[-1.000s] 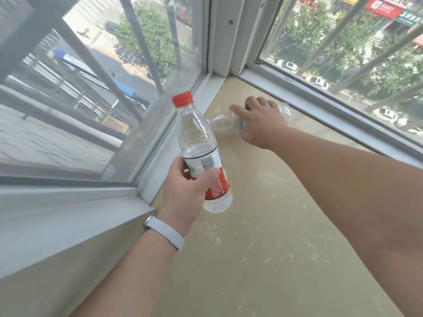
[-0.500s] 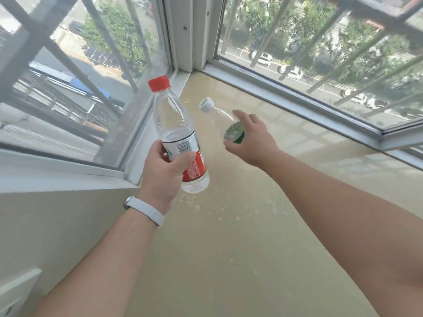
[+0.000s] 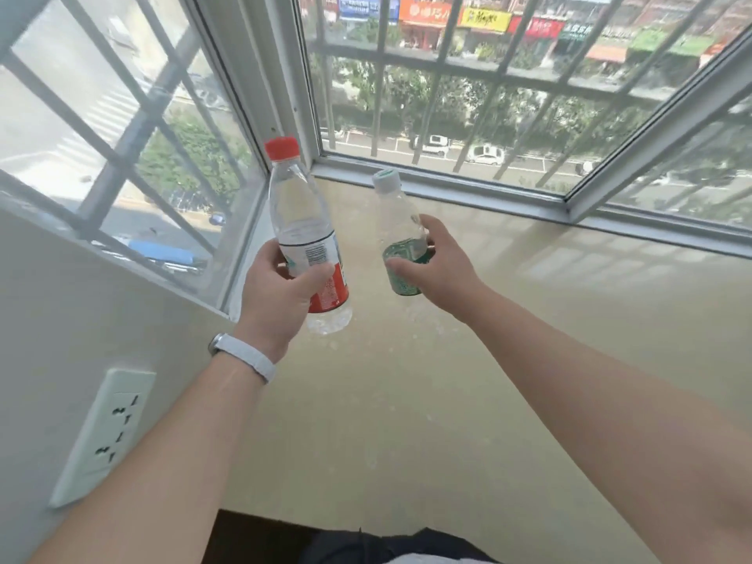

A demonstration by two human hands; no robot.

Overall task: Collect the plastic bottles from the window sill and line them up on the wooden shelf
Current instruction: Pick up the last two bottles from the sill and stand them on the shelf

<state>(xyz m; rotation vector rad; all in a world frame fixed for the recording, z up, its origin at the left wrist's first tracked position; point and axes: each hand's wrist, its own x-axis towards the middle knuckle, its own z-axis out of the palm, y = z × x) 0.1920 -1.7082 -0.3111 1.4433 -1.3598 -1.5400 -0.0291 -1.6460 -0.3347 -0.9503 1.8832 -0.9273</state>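
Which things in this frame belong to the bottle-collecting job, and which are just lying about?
Job: red-capped bottle, gripped by the left hand; green-labelled bottle, gripped by the right hand; window sill.
Just there: wall socket; wristband; window bars.

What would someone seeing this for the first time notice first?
Two clear plastic bottles are held above the beige window sill: a red-capped bottle in the left hand and a smaller green-labelled bottle in the right hand. Behind them, the barred corner window looks down on a street with parked cars.
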